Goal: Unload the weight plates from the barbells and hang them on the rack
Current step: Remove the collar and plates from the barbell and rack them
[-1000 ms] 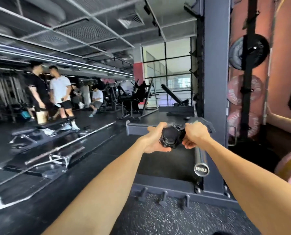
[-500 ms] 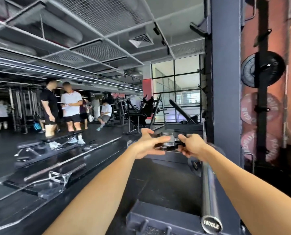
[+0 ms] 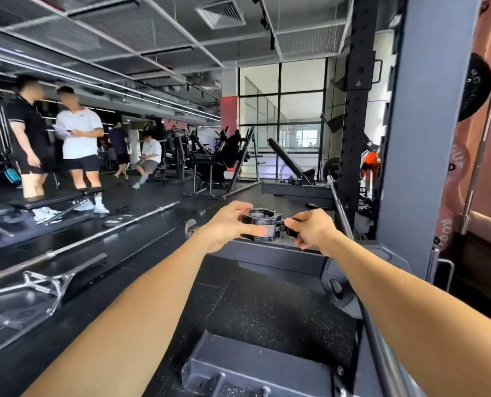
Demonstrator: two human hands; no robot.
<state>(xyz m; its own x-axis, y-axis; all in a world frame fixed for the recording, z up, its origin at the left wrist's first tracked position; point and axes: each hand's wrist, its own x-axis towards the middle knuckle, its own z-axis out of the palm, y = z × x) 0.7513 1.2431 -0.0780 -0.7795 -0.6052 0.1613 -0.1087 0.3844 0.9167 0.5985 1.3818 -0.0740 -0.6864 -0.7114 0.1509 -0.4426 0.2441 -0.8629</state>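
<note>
Fingers (image 3: 255, 231) of both hands grip the black collar (image 3: 263, 224), now lifted level. Collar off the bar (image 3: 381, 348); plates likely next.

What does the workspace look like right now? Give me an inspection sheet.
Surface: dark speckled rubber floor inside the rack.
Job's things: black barbell collar held in both hands; black weight plate and pink weight plates hang on the grey rack upright.
Clutter: trap bar and bare barbell on the floor at left.
Grippers: left hand grips the collar; right hand pinches its lever.
Cables: nothing seen.
Surroundings: several people at left, benches, windows.
</note>
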